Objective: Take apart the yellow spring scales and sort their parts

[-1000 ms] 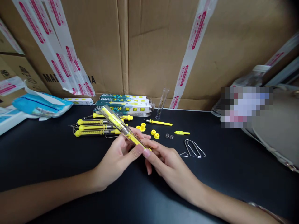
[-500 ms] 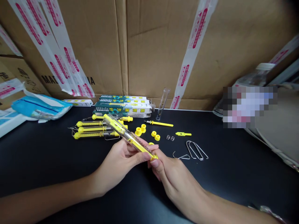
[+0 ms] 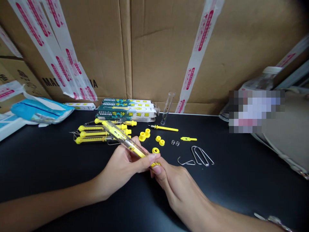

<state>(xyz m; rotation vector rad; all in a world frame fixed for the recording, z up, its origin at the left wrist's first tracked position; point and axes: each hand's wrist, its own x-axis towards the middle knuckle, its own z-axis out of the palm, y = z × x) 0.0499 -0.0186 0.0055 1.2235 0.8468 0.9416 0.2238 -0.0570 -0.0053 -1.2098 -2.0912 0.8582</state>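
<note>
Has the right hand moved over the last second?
Yes: the right hand has come nearer the wearer, judged against the small wire hook, part of which it hid before.

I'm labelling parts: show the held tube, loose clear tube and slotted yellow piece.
Held tube (image 3: pixel 128 143), head view: middle of its wall.
Loose clear tube (image 3: pixel 167 108), head view: its wall, mid-height.
Slotted yellow piece (image 3: pixel 189 139), head view: its middle.
</note>
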